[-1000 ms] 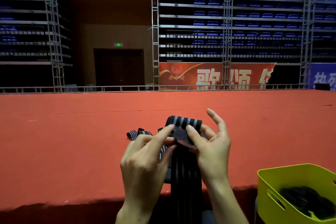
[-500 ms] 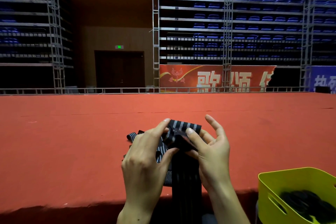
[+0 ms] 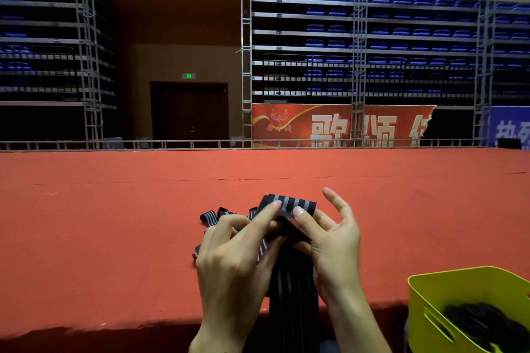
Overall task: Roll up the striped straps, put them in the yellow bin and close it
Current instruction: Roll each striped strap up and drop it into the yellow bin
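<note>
A black strap with grey stripes (image 3: 295,205) is folded over at its top end, and its long tail (image 3: 292,292) hangs down over the front edge of the red surface. My left hand (image 3: 232,261) and my right hand (image 3: 329,241) pinch that folded end between thumbs and fingers, just above the surface. More striped strap (image 3: 208,216) lies bunched behind my left hand. The yellow bin (image 3: 459,284) stands at the lower right, open on top, with dark rolled straps (image 3: 484,324) inside. No lid is in view.
The red carpeted stage (image 3: 114,223) stretches far ahead to a metal rail and truss posts (image 3: 246,66). Its front edge runs just below my wrists. Blue seating tiers and a red banner fill the background.
The folded end of the strap has been turned over further between my fingers, and both hands have shifted slightly on it. The bin has stayed in place.
</note>
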{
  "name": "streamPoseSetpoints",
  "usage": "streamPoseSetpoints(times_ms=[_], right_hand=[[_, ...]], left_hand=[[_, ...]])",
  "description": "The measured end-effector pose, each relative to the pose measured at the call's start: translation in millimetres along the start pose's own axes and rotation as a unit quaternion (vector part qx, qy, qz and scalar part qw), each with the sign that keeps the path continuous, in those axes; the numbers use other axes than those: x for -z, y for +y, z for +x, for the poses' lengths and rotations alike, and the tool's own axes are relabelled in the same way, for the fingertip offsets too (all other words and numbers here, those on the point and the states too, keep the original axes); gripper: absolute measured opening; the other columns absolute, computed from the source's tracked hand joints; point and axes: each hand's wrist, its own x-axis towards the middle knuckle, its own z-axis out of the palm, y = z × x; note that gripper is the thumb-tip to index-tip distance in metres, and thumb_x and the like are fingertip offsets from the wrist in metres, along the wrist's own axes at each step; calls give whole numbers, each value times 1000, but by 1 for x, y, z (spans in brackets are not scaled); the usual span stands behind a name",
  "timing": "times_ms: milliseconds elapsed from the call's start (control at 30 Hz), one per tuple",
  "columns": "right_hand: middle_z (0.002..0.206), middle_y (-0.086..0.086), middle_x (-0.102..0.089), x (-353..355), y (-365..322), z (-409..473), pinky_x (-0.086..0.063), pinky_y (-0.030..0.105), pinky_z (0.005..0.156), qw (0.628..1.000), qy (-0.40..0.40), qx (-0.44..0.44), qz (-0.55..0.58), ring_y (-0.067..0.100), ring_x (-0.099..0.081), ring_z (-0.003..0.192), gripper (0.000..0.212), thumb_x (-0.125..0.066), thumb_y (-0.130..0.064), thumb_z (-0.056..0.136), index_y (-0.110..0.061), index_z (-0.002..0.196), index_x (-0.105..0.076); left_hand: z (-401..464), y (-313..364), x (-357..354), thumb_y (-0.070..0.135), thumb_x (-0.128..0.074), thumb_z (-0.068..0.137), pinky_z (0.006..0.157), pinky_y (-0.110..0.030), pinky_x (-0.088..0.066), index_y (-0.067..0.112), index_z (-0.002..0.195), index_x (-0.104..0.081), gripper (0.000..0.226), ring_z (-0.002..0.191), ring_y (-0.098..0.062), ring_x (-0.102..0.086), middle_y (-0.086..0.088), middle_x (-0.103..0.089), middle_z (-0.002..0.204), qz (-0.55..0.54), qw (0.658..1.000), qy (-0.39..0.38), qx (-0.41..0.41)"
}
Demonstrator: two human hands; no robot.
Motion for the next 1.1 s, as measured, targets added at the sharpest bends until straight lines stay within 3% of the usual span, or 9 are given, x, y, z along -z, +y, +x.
streamPoseSetpoints(times_ms=[167, 267, 333, 567, 767, 833, 900, 1000, 1100], right_hand=[[109, 14, -82, 1, 3, 2, -63, 43, 76, 1000, 11, 3, 7, 32, -82, 94, 58, -81, -2, 92, -31, 137, -58], [108, 13, -82, 1, 6, 3, -63, 44, 81, 1000, 3, 11, 6, 32, -82, 96, 57, -80, -2, 93, -30, 138, -58], [110, 15, -81, 1, 5, 2, -64, 47, 85, 1000, 0, 19, 3, 34, -81, 97, 57, -80, -2, 93, -30, 138, -58], [105, 19, -81, 6, 11, 7, -64, 48, 84, 998, 14, 56, -5, 35, -82, 93, 62, -79, 1, 93, -27, 143, -55], [108, 23, -77, 6, 14, 9, -66, 35, 68, 994, 40, 89, -41, 30, -82, 83, 63, -80, 1, 93, -27, 143, -55], [108, 25, -76, 6, 15, 10, -65, 32, 67, 994, 39, 91, -45, 28, -82, 82, 61, -80, 1, 93, -27, 142, -57], [107, 24, -77, 6, 14, 10, -64, 31, 67, 994, 34, 91, -41, 26, -81, 83, 59, -78, 2, 94, -26, 142, -57], [105, 19, -78, 7, 10, 9, -65, 31, 67, 995, 29, 88, -21, 26, -82, 86, 57, -76, 2, 96, -24, 143, -56], [106, 18, -78, 8, 10, 11, -65, 31, 68, 995, 34, 92, -14, 26, -82, 87, 56, -74, 2, 97, -25, 143, -56]], left_hand=[[4, 5, 8, 30, -94, 77, 88, -40, -60, 35, 151, -56, 83, 106, -6, -69, 22, -68, 120, -142, 982, -48, 111], [4, 6, 7, 30, -96, 75, 92, -38, -62, 44, 153, -49, 92, 105, -8, -73, 21, -70, 113, -219, 952, -57, 206], [3, 6, 7, 28, -96, 76, 91, -38, -62, 45, 154, -48, 93, 103, -6, -74, 21, -72, 107, -220, 953, -68, 195], [2, 6, 7, 21, -95, 78, 80, -18, -57, 37, 145, -59, 78, 85, -5, -74, 17, -71, 85, -188, 967, -72, 155], [0, 13, 3, 25, -86, 88, 70, -42, -59, 48, 115, -59, 45, 63, -12, -66, 4, -73, 71, -327, 899, -102, 273], [2, 14, 5, 28, -81, 93, 79, -53, -60, 47, 118, -59, 39, 69, -18, -71, 1, -74, 71, -346, 887, -99, 289], [5, 13, 8, 34, -80, 93, 87, -50, -61, 46, 128, -58, 43, 85, -13, -76, 6, -78, 89, -327, 896, -102, 282], [7, 12, 13, 29, -83, 89, 97, -41, -61, 45, 145, -51, 66, 111, -11, -75, 16, -75, 122, -342, 891, -123, 272], [5, 15, 15, 21, -93, 81, 108, -41, -55, 45, 152, -47, 88, 118, -9, -73, 14, -78, 123, -367, 880, -155, 259]])
